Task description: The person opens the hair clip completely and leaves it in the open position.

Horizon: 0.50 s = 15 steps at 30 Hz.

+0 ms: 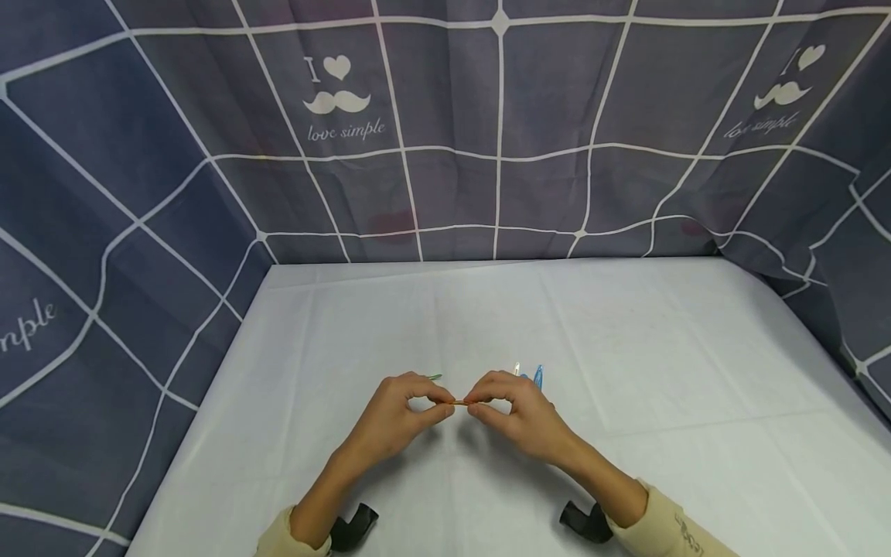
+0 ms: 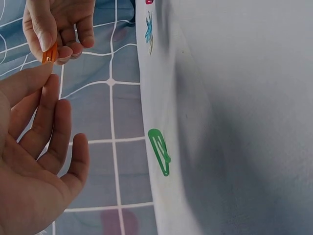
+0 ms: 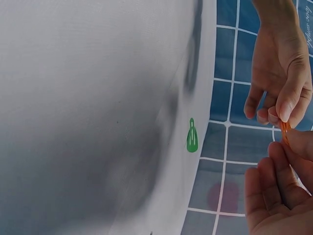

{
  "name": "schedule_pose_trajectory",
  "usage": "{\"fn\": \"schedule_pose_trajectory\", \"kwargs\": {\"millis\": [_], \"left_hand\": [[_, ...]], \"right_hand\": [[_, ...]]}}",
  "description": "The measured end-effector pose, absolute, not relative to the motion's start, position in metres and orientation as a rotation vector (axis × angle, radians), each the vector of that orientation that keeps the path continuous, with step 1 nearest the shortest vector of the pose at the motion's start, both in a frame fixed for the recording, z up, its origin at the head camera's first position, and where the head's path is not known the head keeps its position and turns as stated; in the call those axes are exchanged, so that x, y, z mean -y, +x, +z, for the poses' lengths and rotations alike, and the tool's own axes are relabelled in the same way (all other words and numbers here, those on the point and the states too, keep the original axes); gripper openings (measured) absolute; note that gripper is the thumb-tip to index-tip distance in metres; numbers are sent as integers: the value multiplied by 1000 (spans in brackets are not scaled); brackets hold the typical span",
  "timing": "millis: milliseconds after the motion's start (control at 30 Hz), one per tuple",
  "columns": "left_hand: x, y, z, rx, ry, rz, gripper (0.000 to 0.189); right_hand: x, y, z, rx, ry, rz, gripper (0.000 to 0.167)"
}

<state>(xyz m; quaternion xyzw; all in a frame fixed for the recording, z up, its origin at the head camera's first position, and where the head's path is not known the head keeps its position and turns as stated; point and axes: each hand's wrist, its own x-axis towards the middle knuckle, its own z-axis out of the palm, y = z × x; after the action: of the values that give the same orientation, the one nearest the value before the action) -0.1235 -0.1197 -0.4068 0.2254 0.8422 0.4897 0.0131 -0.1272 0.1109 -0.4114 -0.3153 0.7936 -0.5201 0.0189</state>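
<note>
An orange snap hair clip (image 2: 49, 54) is held up above the white table, one end in each hand. My left hand (image 1: 393, 418) pinches one end between thumb and forefinger, its other fingers loosely bent. From the other side my right hand (image 1: 529, 422) pinches the opposite end the same way. The fingertips cover part of the clip in every view. On the table beyond the left hand lies a green snap hair clip (image 2: 159, 152), apart from both hands. Behind the right hand in the head view, a blue clip (image 1: 538, 377) is partly hidden.
A pale clip (image 1: 517, 369) lies by the blue one, and a red item (image 2: 149, 2) shows at the left wrist view's top edge. White cloth covers the table (image 1: 668, 348). A grey checked curtain (image 1: 452, 193) surrounds its back and sides. Black straps (image 1: 353, 527) sit at both wrists.
</note>
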Motion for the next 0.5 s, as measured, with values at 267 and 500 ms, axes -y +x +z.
{"fn": "schedule_pose_trajectory", "kwargs": {"millis": [267, 500], "left_hand": [[121, -122, -407, -2533, 747, 1576, 11], [123, -122, -406, -2448, 843, 1607, 13]], "right_hand": [[-112, -125, -414, -2454, -1022, -1608, 11], [-113, -122, -414, -2438, -1094, -1604, 11]]}}
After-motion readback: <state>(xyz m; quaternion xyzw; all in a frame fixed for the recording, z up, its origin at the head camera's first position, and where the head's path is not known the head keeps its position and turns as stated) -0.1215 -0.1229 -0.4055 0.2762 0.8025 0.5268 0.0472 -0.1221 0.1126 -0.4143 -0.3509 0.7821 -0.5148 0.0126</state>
